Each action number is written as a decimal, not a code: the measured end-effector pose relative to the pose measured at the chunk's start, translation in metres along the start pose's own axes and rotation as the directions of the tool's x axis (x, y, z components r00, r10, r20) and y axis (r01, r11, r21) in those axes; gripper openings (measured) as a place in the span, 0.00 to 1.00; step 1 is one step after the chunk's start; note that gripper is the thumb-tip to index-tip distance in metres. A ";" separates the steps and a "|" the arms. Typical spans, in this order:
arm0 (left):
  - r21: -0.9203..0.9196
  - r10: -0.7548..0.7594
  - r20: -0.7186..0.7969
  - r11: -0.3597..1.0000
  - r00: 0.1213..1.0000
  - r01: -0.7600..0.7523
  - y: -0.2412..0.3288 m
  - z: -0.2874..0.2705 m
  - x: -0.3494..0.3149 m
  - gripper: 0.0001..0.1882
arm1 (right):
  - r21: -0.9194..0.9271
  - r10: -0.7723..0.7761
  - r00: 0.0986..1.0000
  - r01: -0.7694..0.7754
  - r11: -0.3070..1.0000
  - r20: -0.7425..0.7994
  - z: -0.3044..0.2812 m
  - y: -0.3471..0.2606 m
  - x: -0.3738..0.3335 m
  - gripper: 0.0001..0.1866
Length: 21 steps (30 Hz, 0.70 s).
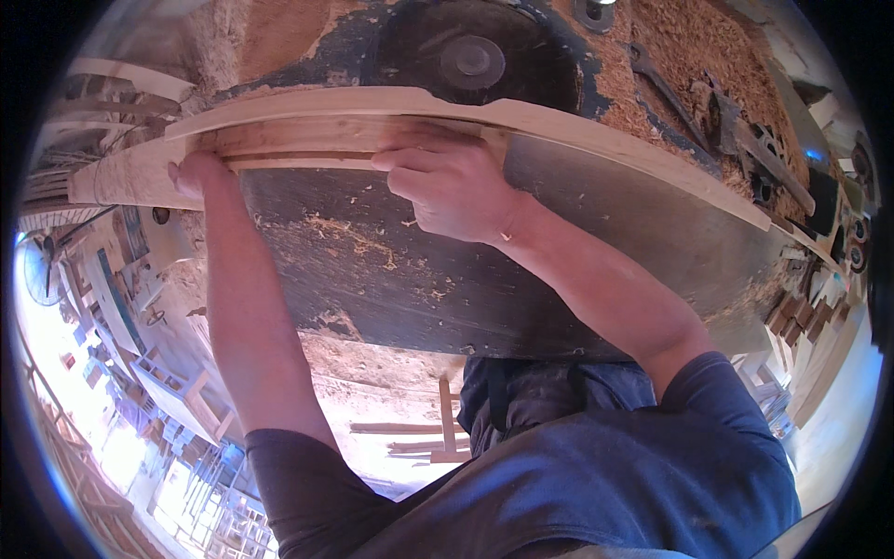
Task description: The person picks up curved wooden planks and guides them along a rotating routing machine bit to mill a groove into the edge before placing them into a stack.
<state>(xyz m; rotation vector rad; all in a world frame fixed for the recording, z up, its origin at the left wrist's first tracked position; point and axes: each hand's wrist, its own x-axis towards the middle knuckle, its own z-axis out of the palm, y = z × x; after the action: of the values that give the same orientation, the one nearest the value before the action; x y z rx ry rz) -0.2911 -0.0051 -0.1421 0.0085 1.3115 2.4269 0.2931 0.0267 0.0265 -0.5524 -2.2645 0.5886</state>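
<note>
A long, pale wooden piece with a curved edge (596, 128) lies across the dark machine table (372, 252), close to a round black disc (476, 58) with a lighter hub. Against its near side, toward the left, sits a shorter wooden board (298, 136) with a narrow strip along its near edge. My left hand (200, 174) grips the wood near the board's left end, its fingers partly hidden. Farther right, my right hand (452, 186) is closed on the same board, fingers curled and knuckles up; its fingertips are hard to make out.
Sawdust and shavings (689, 37) cover the far side of the machine. A wrench (666, 88) and other metal tools lie there at the right. Stacked wood pieces (803, 321) stand beyond the right end. Curved wooden parts (130, 79) are piled at the far left.
</note>
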 end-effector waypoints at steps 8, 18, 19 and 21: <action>0.827 0.218 -0.038 0.554 0.975 -0.091 0.063 0.069 -0.055 0.26 | 0.091 0.135 0.986 -0.144 0.985 0.102 0.039 -0.026 0.038 0.10; 0.935 0.086 0.252 0.235 0.964 -0.266 0.140 -0.023 -0.160 0.22 | 0.259 0.072 0.995 -0.087 0.962 0.066 0.036 -0.124 -0.021 0.09; 0.941 0.092 0.262 0.197 0.961 -0.275 0.146 -0.035 -0.185 0.20 | 0.264 0.065 0.993 -0.088 0.961 0.095 0.028 -0.133 -0.037 0.09; 0.975 0.087 0.216 -0.080 0.972 -0.210 0.158 -0.042 -0.241 0.16 | 0.282 0.045 0.988 -0.087 0.955 0.150 0.014 -0.153 -0.068 0.09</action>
<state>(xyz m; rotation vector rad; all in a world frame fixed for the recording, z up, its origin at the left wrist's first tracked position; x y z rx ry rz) -0.1268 -0.1961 0.0031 0.6933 2.8446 0.8100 0.2950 -0.1364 0.0660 -0.4532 -2.2423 1.0015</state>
